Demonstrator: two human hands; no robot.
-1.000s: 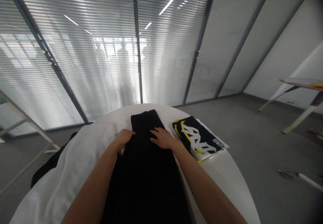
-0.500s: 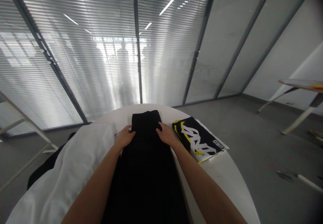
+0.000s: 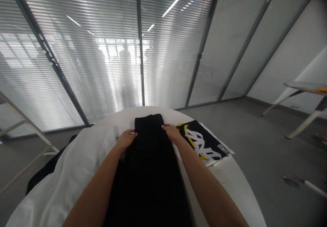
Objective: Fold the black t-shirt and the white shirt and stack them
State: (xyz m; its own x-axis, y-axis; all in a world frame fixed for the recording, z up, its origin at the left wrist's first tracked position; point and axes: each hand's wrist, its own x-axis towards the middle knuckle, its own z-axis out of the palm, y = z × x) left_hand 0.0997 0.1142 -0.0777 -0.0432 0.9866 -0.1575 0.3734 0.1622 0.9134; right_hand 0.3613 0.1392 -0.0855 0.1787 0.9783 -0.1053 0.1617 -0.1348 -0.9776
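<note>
A pair of black trousers (image 3: pixel 150 172), folded lengthwise into a long strip, lies on the round white table (image 3: pixel 230 182) with its waistband end away from me. My left hand (image 3: pixel 127 139) is closed at the left edge of the cloth, just below the waistband, thumb on top. On the opposite edge, my right hand (image 3: pixel 172 133) pinches the fabric at about the same height. Both hands' fingers are partly hidden under or beside the cloth.
White cloth (image 3: pixel 84 165) is heaped at the table's left, with something black under it. A black, yellow and white printed packet (image 3: pixel 204 143) lies near my right forearm. Beyond stands a glass partition with blinds (image 3: pixel 166 66). Another table (image 3: pixel 306 87) is at far right.
My right hand has shifted slightly outward to the trousers' right edge, its thumb less over the cloth. My left hand stays at the left edge. The view has moved slightly.
</note>
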